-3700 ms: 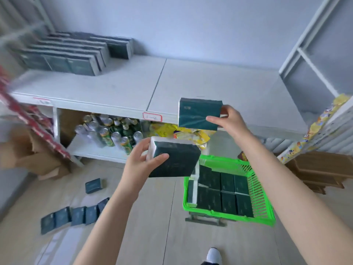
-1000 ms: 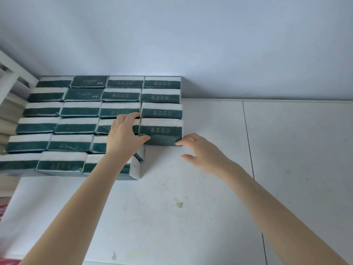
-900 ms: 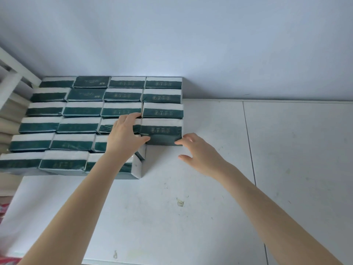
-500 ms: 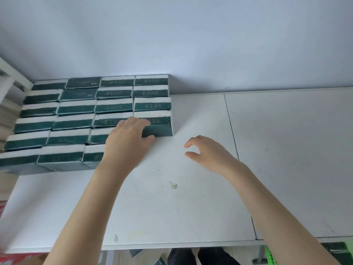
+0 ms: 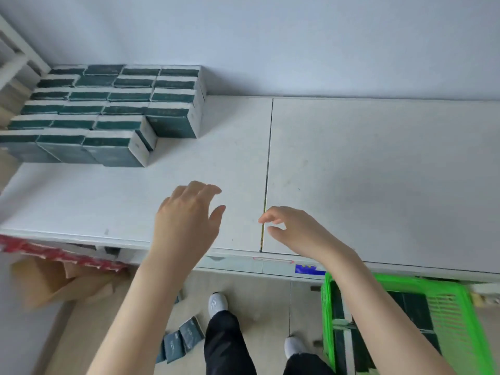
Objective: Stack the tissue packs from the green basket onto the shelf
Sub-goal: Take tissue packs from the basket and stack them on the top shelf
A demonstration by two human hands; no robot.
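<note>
**While both hands are hanging empty, the basket is waiting**

Where the person is standing, a few loose packs (image 5: 186,339) are lying on the floor beside a white shoe (image 5: 217,304). The green basket (image 5: 422,281) is sitting low on the right, with dark tissue packs (image 5: 414,309) showing inside it under the right forearm.

Above these, the left hand (image 5: 186,220) is hovering over the front of the shelf (image 5: 365,171), fingers spread and relaxed, gripping nothing. The right hand (image 5: 295,231) is hanging just beside it, fingers loosely curled around nothing and close to the seam between the two shelf boards.

Farther back, the stack (image 5: 108,112) is filling the left rear corner against the wall. Its nearest rows are stopping one pack short of the rows behind, which is probably where the next packs are going.

These packs are looking light, soft and film-wrapped, so they are likely slipping easily and denting under a hard squeeze. Taking one across its broad faces, thumb on one side and fingers on the other, is looking like the safest hold. One pack per hand is seeming manageable.
</note>
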